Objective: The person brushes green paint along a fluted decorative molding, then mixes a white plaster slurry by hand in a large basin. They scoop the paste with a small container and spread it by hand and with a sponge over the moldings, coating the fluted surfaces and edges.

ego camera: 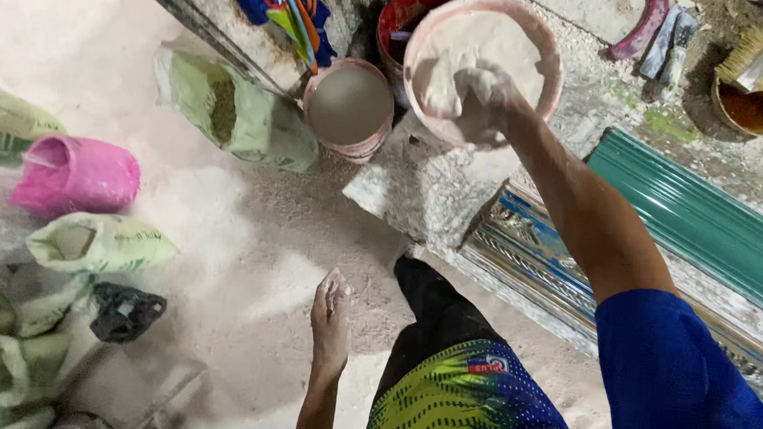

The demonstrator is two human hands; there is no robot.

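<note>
My right hand (485, 102), coated in white powder, reaches into a pink bucket (548, 53) full of white powder and is closed on a handful of it. My left hand (331, 316) hangs low with fingers straight and together, holding nothing, above the dusty floor. A second pink bucket (349, 107) of grey powder stands just left of the first, on a pale stone slab (417, 190).
Green sacks (239, 111) and a tipped pink bucket (77, 174) lie on the left. A red bucket (405, 15) stands behind. A green moulded strip (703, 223) and ornate blue-gold moulding (535, 266) run along the right. A brush rests in a brown bowl (757, 108).
</note>
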